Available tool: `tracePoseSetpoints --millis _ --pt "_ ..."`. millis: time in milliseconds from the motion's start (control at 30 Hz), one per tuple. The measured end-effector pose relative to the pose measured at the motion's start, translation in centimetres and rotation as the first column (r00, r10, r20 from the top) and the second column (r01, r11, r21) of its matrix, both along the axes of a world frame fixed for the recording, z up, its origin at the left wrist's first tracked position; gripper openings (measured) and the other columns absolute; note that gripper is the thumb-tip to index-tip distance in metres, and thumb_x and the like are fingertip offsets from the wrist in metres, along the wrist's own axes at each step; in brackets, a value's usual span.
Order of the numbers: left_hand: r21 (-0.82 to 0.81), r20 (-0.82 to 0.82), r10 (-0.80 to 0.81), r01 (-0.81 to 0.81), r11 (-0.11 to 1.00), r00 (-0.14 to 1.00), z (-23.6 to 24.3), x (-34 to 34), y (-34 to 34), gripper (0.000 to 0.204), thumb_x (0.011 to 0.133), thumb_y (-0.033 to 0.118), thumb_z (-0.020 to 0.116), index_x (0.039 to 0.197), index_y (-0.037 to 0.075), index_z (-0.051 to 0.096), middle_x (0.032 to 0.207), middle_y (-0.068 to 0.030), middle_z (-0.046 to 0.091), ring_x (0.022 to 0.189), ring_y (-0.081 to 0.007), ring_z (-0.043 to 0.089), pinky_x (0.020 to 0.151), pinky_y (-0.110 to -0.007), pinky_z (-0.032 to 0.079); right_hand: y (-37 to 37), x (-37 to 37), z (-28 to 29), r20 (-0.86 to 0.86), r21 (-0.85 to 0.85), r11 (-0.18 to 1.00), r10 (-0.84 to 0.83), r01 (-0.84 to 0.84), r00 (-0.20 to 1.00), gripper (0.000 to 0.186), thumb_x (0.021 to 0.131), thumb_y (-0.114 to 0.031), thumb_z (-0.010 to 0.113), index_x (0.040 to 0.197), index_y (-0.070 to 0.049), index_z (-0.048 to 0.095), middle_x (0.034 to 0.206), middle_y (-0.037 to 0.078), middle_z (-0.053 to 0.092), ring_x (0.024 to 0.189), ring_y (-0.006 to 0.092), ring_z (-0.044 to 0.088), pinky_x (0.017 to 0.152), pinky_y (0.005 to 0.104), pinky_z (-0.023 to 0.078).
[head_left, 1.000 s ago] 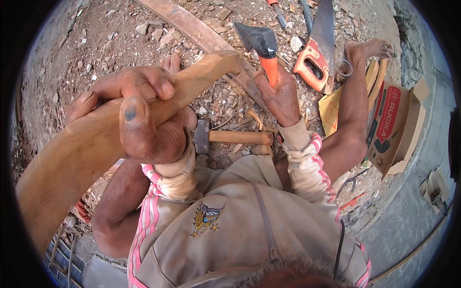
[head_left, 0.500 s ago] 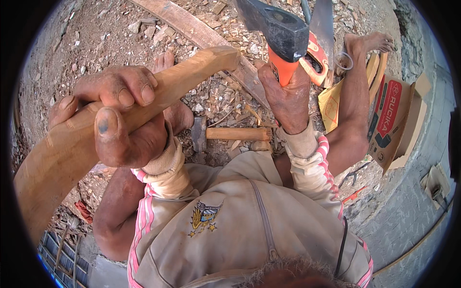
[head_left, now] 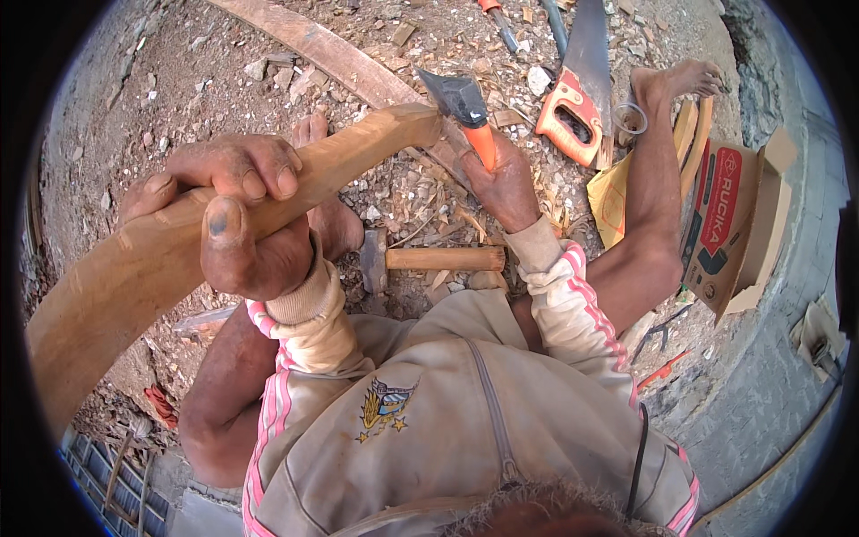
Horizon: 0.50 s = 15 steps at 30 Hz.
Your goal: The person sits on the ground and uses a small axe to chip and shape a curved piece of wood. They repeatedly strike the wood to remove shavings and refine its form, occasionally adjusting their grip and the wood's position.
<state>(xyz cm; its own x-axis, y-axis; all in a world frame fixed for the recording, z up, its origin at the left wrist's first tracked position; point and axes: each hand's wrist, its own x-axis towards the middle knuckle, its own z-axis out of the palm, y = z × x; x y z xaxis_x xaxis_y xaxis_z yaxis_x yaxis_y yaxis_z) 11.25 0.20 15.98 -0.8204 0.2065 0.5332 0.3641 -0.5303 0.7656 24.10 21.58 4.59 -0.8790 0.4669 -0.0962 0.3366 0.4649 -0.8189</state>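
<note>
My left hand (head_left: 228, 215) grips a long curved wooden piece (head_left: 116, 277) that runs from the lower left up to its far end at centre top. My right hand (head_left: 506, 183) holds a hatchet (head_left: 461, 103) by its orange handle. The dark steel head sits against the far end of the wooden piece (head_left: 403, 130). Wood chips litter the ground beneath. A hammer (head_left: 420, 259) with a wooden handle lies on the ground between my knees.
An orange-handled handsaw (head_left: 582, 89) lies at the top right next to my bare right foot (head_left: 680, 80). A cardboard box (head_left: 738, 224) stands open at the right. A long curved wooden slat (head_left: 331, 54) lies on the gravel at the top.
The hatchet was lifted high half a second ago and has come down onto the far end of the wooden piece. My left hand kept its grip on the wood.
</note>
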Motion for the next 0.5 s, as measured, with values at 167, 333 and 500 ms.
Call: tracePoseSetpoints --millis 167,333,500 --pt "0.087 0.078 0.000 -0.007 0.996 0.997 0.2 0.6 -0.3 0.034 0.092 0.016 0.059 0.124 0.020 0.050 0.085 -0.0085 0.058 0.070 -0.0228 0.060 0.069 -0.042 0.055 -0.8 -0.3 4.7 -0.112 -0.098 0.992 -0.087 0.076 0.990 0.025 0.087 -0.014 0.066 0.108 -0.001 0.064 0.083 0.024 0.067 0.075 0.0424 0.067 0.067 0.0435 0.053" --pt "0.047 0.043 0.004 -0.006 0.999 0.999 0.4 0.3 0.3 0.036 0.090 0.018 0.061 0.125 0.019 0.052 0.083 -0.0073 0.056 0.070 -0.0220 0.060 0.069 -0.042 0.053 -0.2 1.4 -2.6 0.008 0.098 0.995 0.006 -0.007 1.000 0.023 0.088 -0.015 0.065 0.107 -0.001 0.064 0.077 0.014 0.064 0.068 0.0215 0.063 0.067 0.0379 0.052" --pt "0.039 -0.032 -0.326 0.327 0.944 0.945 -0.2 -1.9 -1.8 0.042 0.088 0.021 0.062 0.130 0.018 0.056 0.084 -0.0053 0.056 0.073 -0.0198 0.058 0.073 -0.040 0.049 0.1 1.1 3.3 0.015 -0.188 0.980 -0.067 0.069 0.998 0.027 0.089 -0.015 0.065 0.110 0.001 0.064 0.078 0.010 0.064 0.069 0.0139 0.058 0.068 0.0347 0.051"
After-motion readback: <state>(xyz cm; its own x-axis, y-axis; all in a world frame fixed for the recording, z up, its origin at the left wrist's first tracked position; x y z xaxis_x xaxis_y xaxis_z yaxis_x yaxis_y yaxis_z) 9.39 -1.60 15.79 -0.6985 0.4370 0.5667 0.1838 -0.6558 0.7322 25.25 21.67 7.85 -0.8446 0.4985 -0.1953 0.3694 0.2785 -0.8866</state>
